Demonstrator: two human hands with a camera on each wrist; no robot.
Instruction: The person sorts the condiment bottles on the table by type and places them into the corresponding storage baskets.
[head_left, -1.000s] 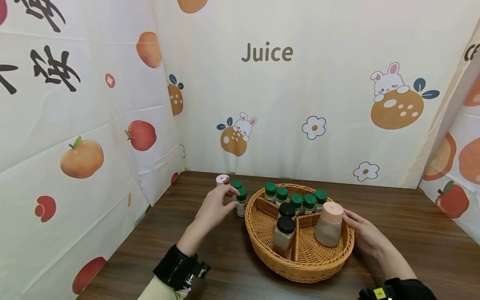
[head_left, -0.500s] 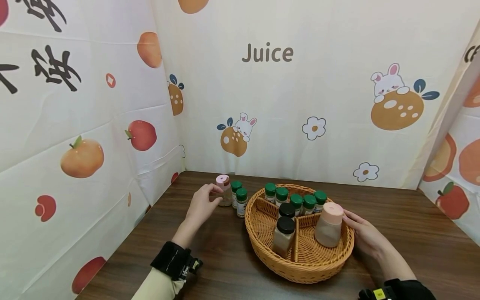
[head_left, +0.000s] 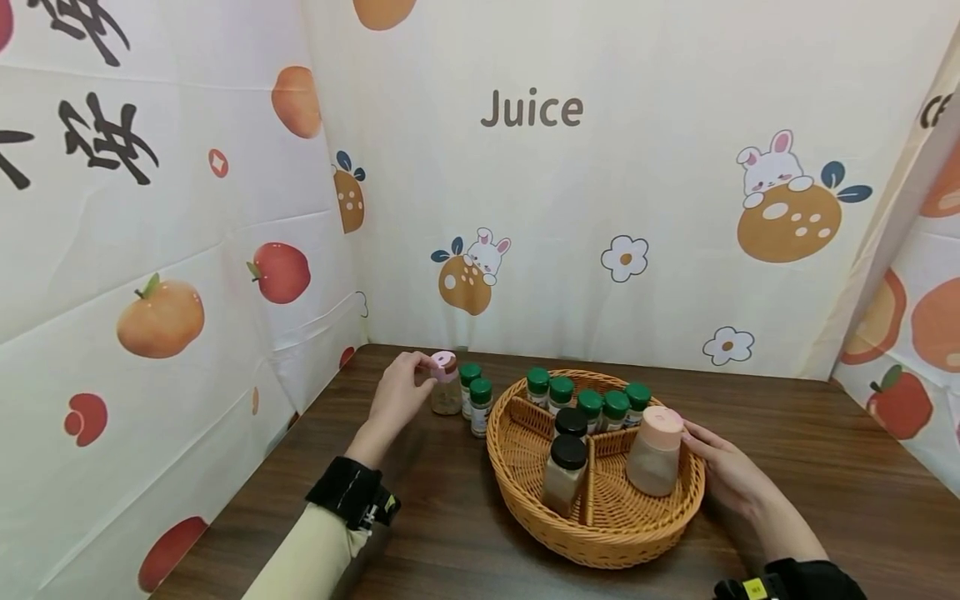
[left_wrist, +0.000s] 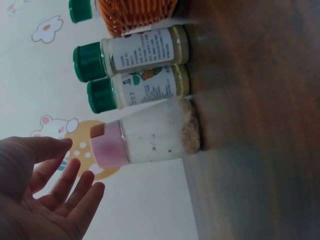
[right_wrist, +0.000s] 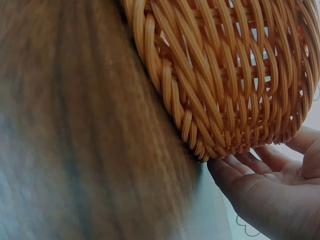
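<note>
On the left, my left hand [head_left: 399, 398] is beside a clear jar [head_left: 446, 388] with a pink flip cap, fingertips near the cap. In the left wrist view, the fingers [left_wrist: 75, 192] are loosely spread and a gap shows between them and the jar's cap [left_wrist: 107, 145]. Beside that jar stand two green-capped spice bottles [head_left: 480, 410]. My right hand [head_left: 731, 468] rests against the right side of a round wicker basket [head_left: 600, 546]. In the right wrist view, its fingers [right_wrist: 227, 175] lie along the basket's outer wall near the base.
The divided basket holds several green-capped bottles [head_left: 589, 407] at the back, two black-capped jars [head_left: 564, 479] at left and a peach-capped jar [head_left: 654, 458] at right. Printed cloth walls [head_left: 555, 192] enclose the wooden table [head_left: 442, 525].
My left hand has moved left from the green-capped bottles to the pink-capped jar. The right hand and basket hold their place.
</note>
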